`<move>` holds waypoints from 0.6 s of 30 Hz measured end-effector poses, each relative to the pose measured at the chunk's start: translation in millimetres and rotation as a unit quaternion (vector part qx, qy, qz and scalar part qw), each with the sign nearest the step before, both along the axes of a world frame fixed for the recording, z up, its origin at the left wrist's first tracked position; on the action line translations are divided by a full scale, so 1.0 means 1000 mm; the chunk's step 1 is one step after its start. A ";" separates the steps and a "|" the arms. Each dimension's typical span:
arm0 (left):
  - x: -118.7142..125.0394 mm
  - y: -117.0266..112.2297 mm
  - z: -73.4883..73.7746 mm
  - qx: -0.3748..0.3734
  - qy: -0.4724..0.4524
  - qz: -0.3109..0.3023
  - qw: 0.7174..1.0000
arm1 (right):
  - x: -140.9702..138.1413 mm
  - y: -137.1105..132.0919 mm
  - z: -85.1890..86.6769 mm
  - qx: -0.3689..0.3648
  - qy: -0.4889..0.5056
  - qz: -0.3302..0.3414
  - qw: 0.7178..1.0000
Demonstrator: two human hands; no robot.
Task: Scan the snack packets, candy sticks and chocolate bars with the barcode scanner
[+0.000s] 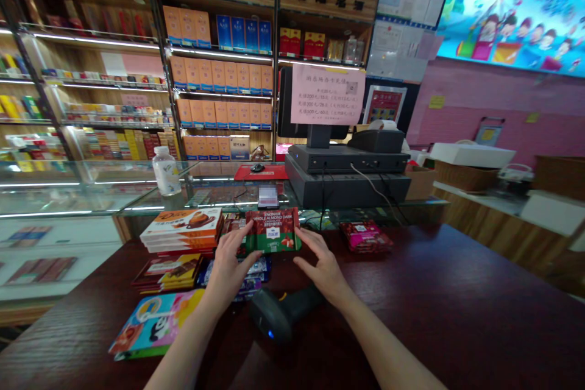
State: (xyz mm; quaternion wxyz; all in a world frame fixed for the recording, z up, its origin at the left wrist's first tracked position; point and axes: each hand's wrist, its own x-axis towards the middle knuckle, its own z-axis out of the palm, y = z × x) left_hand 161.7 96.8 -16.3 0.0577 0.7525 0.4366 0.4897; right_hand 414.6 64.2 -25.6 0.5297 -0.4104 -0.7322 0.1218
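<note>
A red and green box of dark almond chocolate (273, 230) stands upright on the dark wooden counter (457, 304), held between both hands. My left hand (232, 262) grips its left edge with fingers and thumb. My right hand (322, 265) presses against its right edge with fingers stretched out. Under and behind the box lie other chocolate packs, among them a blue pack (256, 274). A black barcode scanner (278, 312) lies on the counter just in front of my hands, a small blue light showing on it.
A stack of orange chocolate boxes (183, 228) sits to the left, with flat bars (167, 272) and a colourful pack (153, 323) nearer. A red pack (365, 235) lies to the right. A cash register (347, 173) and a plastic bottle (166, 172) stand behind.
</note>
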 end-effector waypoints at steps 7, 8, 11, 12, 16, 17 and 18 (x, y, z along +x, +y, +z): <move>-0.001 0.001 -0.001 -0.020 -0.007 -0.032 0.999 | 0.003 0.003 -0.003 0.063 -0.021 -0.021 0.998; -0.001 0.000 0.000 -0.023 -0.003 -0.045 0.999 | 0.004 0.003 -0.002 0.079 -0.024 -0.029 0.996; -0.001 -0.004 0.005 -0.020 0.011 -0.083 0.996 | 0.006 0.000 0.004 0.130 -0.032 -0.057 0.989; -0.001 -0.005 0.006 -0.014 0.015 -0.093 0.995 | 0.007 -0.001 0.006 0.145 -0.034 -0.065 0.987; 0.000 -0.009 0.009 0.000 0.026 -0.119 0.993 | 0.011 -0.005 0.011 0.184 -0.042 -0.071 0.979; 0.000 -0.009 0.009 -0.002 0.029 -0.122 0.992 | 0.011 -0.005 0.012 0.190 -0.042 -0.069 0.979; 0.000 -0.010 0.008 -0.005 0.032 -0.125 0.992 | 0.012 -0.005 0.012 0.192 -0.040 -0.066 0.978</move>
